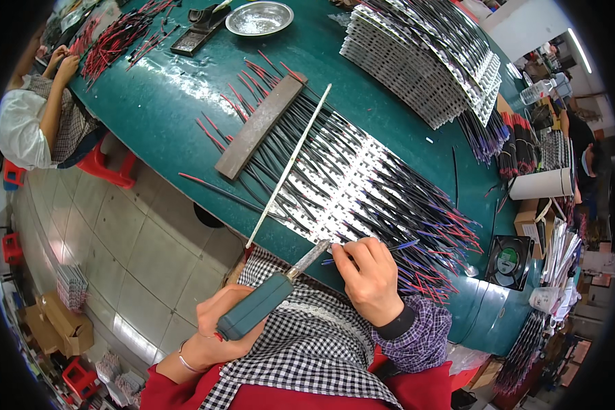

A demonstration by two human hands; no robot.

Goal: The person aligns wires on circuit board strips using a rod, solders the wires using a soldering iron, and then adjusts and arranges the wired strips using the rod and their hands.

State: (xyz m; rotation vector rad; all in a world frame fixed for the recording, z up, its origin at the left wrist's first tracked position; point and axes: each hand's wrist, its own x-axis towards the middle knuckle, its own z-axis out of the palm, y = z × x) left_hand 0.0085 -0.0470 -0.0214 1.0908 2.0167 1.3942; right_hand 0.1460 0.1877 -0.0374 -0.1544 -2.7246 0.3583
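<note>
1. Head view, landmark: the white circuit-board panel (330,222) lies flat on the green table (164,109), directly in front of me, its near edge close to my lap.
2. My left hand (225,321) is below and left of the panel, fingers closed around the green block handle of a hand tool (256,307).
3. The tool's metal shank (309,258) slants up to the panel's near edge. Its tip lies close beside my right fingertips; contact with the panel cannot be confirmed.
4. My right hand (372,277) is at the panel's near edge, thumb and forefinger brought close together. I cannot tell whether a wire is pinched between them.
5. Black wires with blue and red ends (417,205) fan out from the panel's right side, some passing near my right hand.
6. Black wires with red ends (280,143) extend from the panel's left side. A brown bar (260,126) lies across them, left of the panel.
7. A thin white stick (290,164) lies slantwise over these wires, between bar and panel seam.
8. Beyond the panel, to its right, is a tall stack of boards (417,61) with wires attached.
9. Beyond the panel, to its left, is a round metal dish (260,18).
10. Right of the panel, well apart, stands a black fan (509,263).
11. Far left of the panel, a seated co-worker (48,123) has both hands near a pile of red and black wires (119,41).
</note>
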